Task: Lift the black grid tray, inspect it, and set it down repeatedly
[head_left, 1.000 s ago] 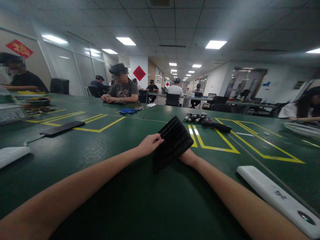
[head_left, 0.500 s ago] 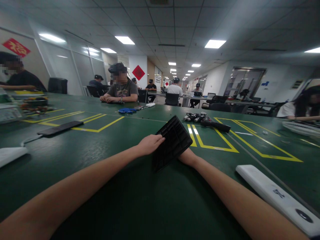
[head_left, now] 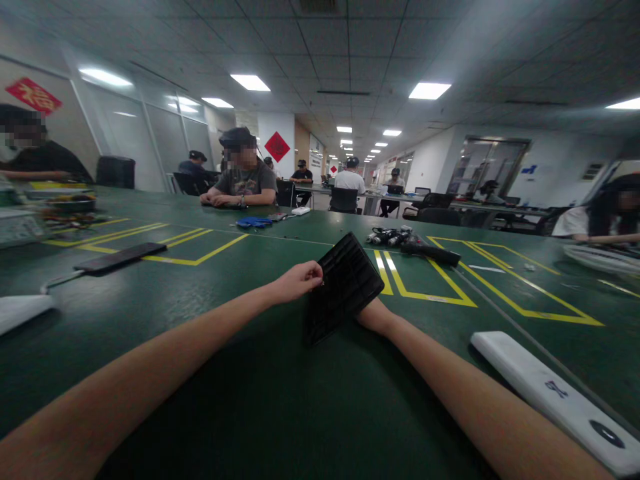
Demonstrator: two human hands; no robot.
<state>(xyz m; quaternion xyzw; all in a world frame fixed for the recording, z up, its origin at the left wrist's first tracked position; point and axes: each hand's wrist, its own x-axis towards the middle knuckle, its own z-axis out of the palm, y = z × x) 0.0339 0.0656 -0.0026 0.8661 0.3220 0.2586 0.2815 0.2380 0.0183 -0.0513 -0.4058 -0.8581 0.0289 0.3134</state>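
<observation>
A black compartment tray (head_left: 345, 287), its inner face divided into small cells, is held tilted above the green table. Behind its lower right side, my right hand (head_left: 376, 315) grips it; those fingers are mostly hidden by the tray. My left hand (head_left: 299, 280) is at the tray's left edge, thumb and fingers pinched together over the cells. A tiny light speck shows at the fingertips, too small to name. Whether the left fingers touch the tray, I cannot tell.
Yellow tape outlines (head_left: 435, 297) mark the green table (head_left: 220, 400). A white device (head_left: 550, 393) lies at right, a dark flat bar (head_left: 123, 258) with a cable at left. Black cylindrical parts (head_left: 415, 241) and a blue item (head_left: 254, 222) lie farther back. A person (head_left: 245, 173) sits across the table.
My left fingers have curled from lying stretched on the tray's edge into a pinch, and the hand has shifted slightly left and up. The tray and right hand have stayed nearly still.
</observation>
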